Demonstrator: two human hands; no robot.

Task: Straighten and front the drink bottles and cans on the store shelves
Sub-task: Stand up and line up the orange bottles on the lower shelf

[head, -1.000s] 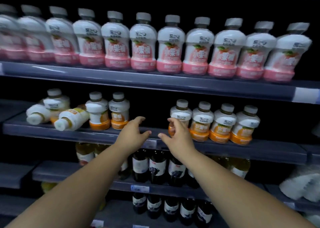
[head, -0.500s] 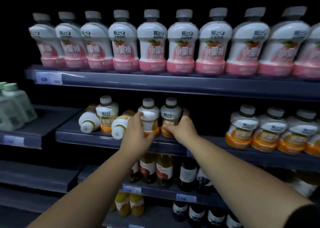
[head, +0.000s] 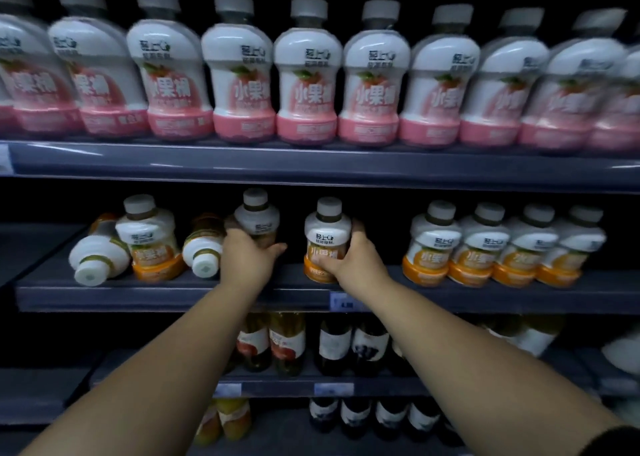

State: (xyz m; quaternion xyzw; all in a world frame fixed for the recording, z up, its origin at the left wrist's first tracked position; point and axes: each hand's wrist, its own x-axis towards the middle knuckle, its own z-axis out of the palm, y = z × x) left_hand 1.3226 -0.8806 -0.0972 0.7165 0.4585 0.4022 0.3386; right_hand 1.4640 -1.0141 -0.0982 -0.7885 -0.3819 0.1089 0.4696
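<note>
- Orange-and-white plastic drink bottles [head: 436,244] with grey caps are sitting on the grey middle shelf [head: 138,296], and two of them are being handled at its centre.
- Half a second ago this pair was standing shoulder to shoulder. Now the two are standing apart, with the front bottle [head: 325,237] being drawn toward three o'clock, nearer the upright row of four [head: 526,247].
- This looks to be closing the gap in the facing, though two toppled bottles [head: 100,254] at nine o'clock of the hands are still lying on their sides, caps outward, waiting to be stood up.
- Stretching in from six o'clock, the left hand [head: 249,259] is gripping the rear bottle [head: 258,218] low on its body, fingers curling behind it and thumb pointing toward three o'clock.
- Coming in from five o'clock, the right hand [head: 356,261] is wrapping its fingers around the front bottle's far side, thumb lying across the orange band, label facing out.
- At twelve o'clock, pink-and-white bottles [head: 306,84] are lining the upper shelf evenly.
</note>
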